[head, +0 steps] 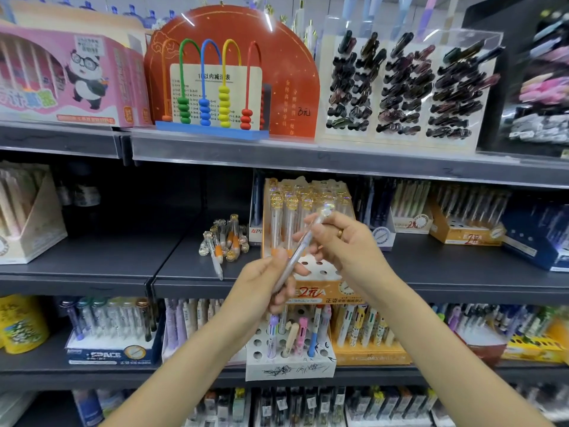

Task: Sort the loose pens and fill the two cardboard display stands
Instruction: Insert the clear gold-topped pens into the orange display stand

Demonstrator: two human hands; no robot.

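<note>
A clear pen point(303, 241) with a round crystal-like top is held slanted between both hands in front of the middle shelf. My left hand point(261, 285) grips its lower end and my right hand point(338, 241) pinches its upper part. Behind them stands an orange cardboard display stand point(326, 291) with several clear pens upright in its back rows and open holes in its white front rows. A heap of loose pens point(223, 241) with clear and orange parts lies on the dark shelf to the stand's left.
A white holed stand point(289, 359) with a few coloured pens sits on the shelf below. More pen boxes point(462, 232) fill the shelf to the right. An abacus toy point(212, 97) and clear cases of dark clips point(406, 87) stand on the top shelf.
</note>
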